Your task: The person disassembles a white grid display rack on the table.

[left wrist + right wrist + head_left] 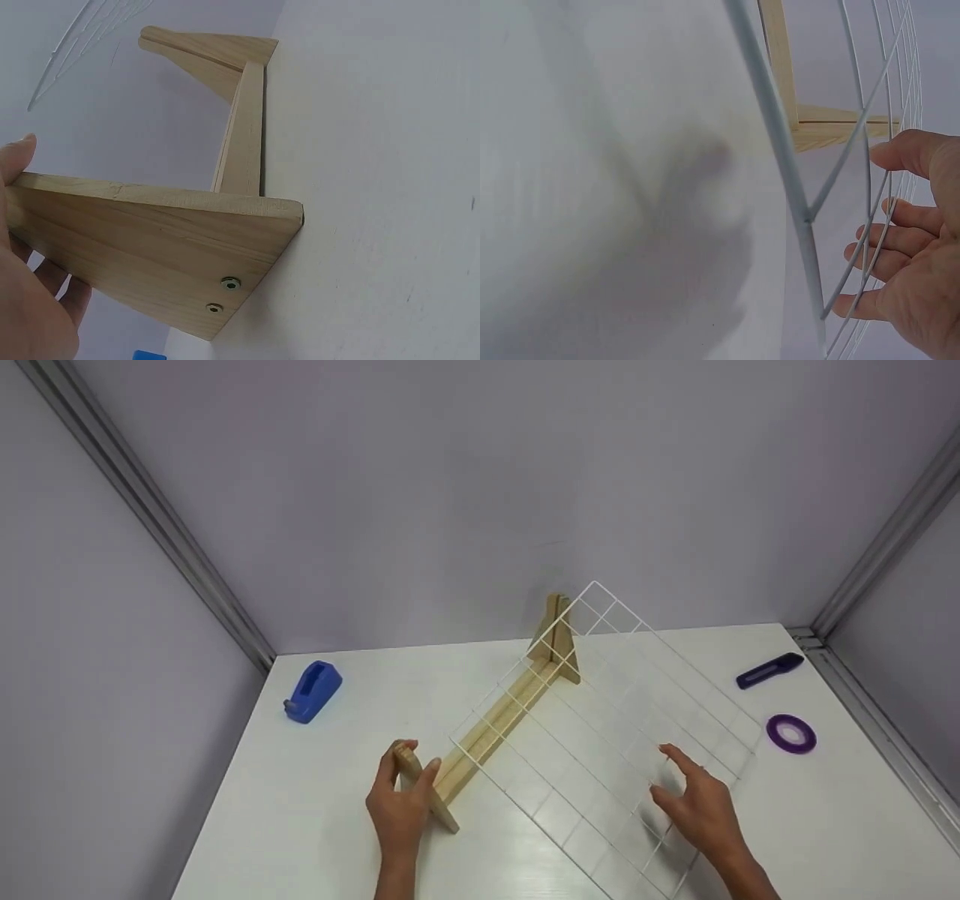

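My left hand [401,806] grips the near end board [142,247] of a pale wooden stand [495,724], thumb on one side and fingers on the other. The stand lies slantwise, its far end upright [555,637] close to the back wall. A white wire grid [594,765] is tilted above the table, its left edge passing over the stand. My right hand [701,810] holds the grid with spread, curved fingers and thumb at its wires. In the right wrist view, grid wires cross in front of parts of the fingers [881,262].
A blue tape dispenser [313,692] sits at the table's left. Toward the right edge lie a dark purple, flat, elongated object [770,670] and a purple ring [792,733]. Grey walls with metal rails [889,742] close in the white table [300,810].
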The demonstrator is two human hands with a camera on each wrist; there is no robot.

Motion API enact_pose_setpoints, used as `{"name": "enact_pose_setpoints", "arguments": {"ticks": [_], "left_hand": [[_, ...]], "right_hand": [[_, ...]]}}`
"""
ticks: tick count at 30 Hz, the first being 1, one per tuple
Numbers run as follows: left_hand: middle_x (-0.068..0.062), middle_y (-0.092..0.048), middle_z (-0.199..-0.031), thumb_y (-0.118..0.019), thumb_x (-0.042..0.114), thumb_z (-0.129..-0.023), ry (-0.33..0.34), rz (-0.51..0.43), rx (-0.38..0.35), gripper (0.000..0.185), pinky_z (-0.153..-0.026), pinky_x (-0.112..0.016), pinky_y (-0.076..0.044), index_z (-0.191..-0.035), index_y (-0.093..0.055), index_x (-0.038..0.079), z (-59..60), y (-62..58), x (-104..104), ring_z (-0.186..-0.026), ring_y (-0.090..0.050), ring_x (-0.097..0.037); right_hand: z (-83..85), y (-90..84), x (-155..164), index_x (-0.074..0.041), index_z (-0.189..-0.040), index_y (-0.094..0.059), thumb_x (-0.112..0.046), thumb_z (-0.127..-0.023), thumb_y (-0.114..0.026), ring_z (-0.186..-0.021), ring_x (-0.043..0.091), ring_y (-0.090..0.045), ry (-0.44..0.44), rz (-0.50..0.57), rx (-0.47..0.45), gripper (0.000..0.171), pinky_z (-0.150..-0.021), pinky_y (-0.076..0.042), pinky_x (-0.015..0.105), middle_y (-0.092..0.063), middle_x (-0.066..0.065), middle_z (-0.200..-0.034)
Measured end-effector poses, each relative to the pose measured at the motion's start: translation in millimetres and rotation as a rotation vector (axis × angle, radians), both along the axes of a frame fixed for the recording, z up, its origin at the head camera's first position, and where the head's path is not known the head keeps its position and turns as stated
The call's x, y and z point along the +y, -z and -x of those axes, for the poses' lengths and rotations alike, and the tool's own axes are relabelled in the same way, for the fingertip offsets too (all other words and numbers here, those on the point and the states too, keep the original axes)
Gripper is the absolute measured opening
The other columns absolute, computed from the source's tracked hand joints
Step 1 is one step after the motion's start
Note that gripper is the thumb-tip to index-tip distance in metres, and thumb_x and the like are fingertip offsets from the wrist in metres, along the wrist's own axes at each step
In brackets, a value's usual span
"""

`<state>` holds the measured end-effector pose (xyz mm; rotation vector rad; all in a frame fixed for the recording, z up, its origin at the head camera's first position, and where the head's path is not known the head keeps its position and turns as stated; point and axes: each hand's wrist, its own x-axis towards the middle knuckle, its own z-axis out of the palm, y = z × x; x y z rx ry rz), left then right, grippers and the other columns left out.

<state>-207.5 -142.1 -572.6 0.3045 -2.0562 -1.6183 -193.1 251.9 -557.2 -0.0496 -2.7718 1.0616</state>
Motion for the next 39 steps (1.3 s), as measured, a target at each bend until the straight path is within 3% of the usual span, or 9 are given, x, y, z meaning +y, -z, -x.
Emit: {"name": "enact_pose_setpoints", "arguments": {"ticks": [7, 10, 12, 18, 24, 26, 31, 35, 39], "left_hand": [[0.001, -0.071, -0.123, -0.086, 0.018, -0.082, -0.009, -0.001, 0.035, 0.046, -0.120, -0.051, -0.038, -0.124, -0.068, 0.014, -3.0, -1.4, 1, -0.132, -0.060, -0.021], [0.001, -0.071, -0.124, -0.086, 0.017, -0.082, -0.010, 0.007, 0.039, 0.046, -0.119, -0.051, -0.039, -0.124, -0.067, 0.014, -4.0, -1.1, 0, -0.132, -0.060, -0.021], [0.001, -0.071, -0.125, -0.086, 0.016, -0.082, -0.013, 0.014, 0.041, 0.047, -0.120, -0.051, -0.038, -0.125, -0.067, 0.014, -5.1, -0.9, 0, -0.133, -0.059, -0.021], [0.002, -0.071, -0.128, -0.086, 0.017, -0.083, -0.017, 0.032, 0.046, 0.050, -0.119, -0.051, -0.039, -0.129, -0.067, 0.016, -6.6, 0.9, -1, -0.135, -0.058, -0.020], [0.001, -0.071, -0.128, -0.087, 0.019, -0.081, -0.031, 0.042, 0.039, 0.053, -0.116, -0.055, -0.042, -0.130, -0.066, 0.014, -6.1, 1.2, -1, -0.135, -0.058, -0.022], [0.001, -0.072, -0.128, -0.087, 0.018, -0.081, -0.033, 0.039, 0.048, 0.053, -0.116, -0.054, -0.042, -0.130, -0.067, 0.015, -5.8, 0.3, 0, -0.134, -0.059, -0.022], [0.001, -0.072, -0.127, -0.087, 0.018, -0.080, -0.024, 0.053, 0.067, 0.056, -0.117, -0.052, -0.041, -0.131, -0.066, 0.014, -4.9, 0.3, 0, -0.133, -0.060, -0.022], [0.003, -0.071, -0.129, -0.087, 0.022, -0.081, -0.005, 0.067, 0.044, 0.057, -0.118, -0.049, -0.040, -0.133, -0.065, 0.017, -6.0, 0.2, -3, -0.133, -0.059, -0.020], [0.004, -0.068, -0.135, -0.087, 0.025, -0.081, 0.056, 0.071, 0.014, 0.063, -0.118, -0.048, -0.041, -0.139, -0.061, 0.024, -8.6, 0.6, -11, -0.135, -0.058, -0.018]], "right_hand": [[-0.7, 5.6, 2, -0.008, -0.146, -0.053, -0.009, -0.086, -0.074, -0.048, 0.005, -0.022, 0.001, -0.003, -0.057, 0.064, -0.044, -0.033, 0.023, -0.064, 0.018, -0.083], [-0.5, 8.5, 3, -0.007, -0.146, -0.053, -0.008, -0.085, -0.074, -0.048, 0.005, -0.027, -0.006, -0.009, -0.059, 0.064, -0.045, -0.034, 0.023, -0.071, 0.025, -0.100], [-0.3, 11.1, 3, -0.006, -0.146, -0.053, -0.007, -0.085, -0.074, -0.048, 0.005, -0.029, -0.013, -0.012, -0.065, 0.065, -0.045, -0.035, 0.023, -0.071, 0.024, -0.101], [0.1, 17.9, 5, -0.005, -0.146, -0.052, -0.006, -0.085, -0.074, -0.048, 0.004, -0.027, -0.015, -0.016, -0.115, 0.065, -0.045, -0.036, 0.023, -0.058, 0.007, -0.072], [-1.2, 22.2, 7, -0.004, -0.146, -0.051, -0.007, -0.085, -0.073, -0.053, 0.010, -0.033, -0.021, -0.023, -0.148, 0.065, -0.047, -0.037, 0.025, -0.069, 0.022, -0.090], [-1.2, 23.5, 8, -0.004, -0.145, -0.052, -0.007, -0.084, -0.072, -0.060, 0.013, -0.042, -0.023, -0.044, -0.138, 0.065, -0.053, -0.039, 0.027, -0.071, 0.027, -0.108], [-1.5, 27.0, 9, -0.001, -0.143, -0.054, -0.006, -0.083, -0.072, -0.075, 0.020, -0.053, -0.030, -0.094, -0.110, 0.062, -0.076, -0.051, 0.042, -0.065, 0.030, -0.129], [-1.5, 27.2, 11, 0.002, -0.141, -0.055, -0.004, -0.082, -0.072, -0.065, 0.016, -0.048, -0.052, -0.100, -0.108, 0.061, -0.092, -0.052, 0.058, -0.069, 0.029, -0.122], [-1.3, 26.0, 12, 0.004, -0.139, -0.055, -0.002, -0.082, -0.073, -0.058, 0.014, -0.043, -0.082, -0.108, -0.093, 0.061, -0.107, -0.038, 0.072, -0.071, 0.028, -0.114]]}}
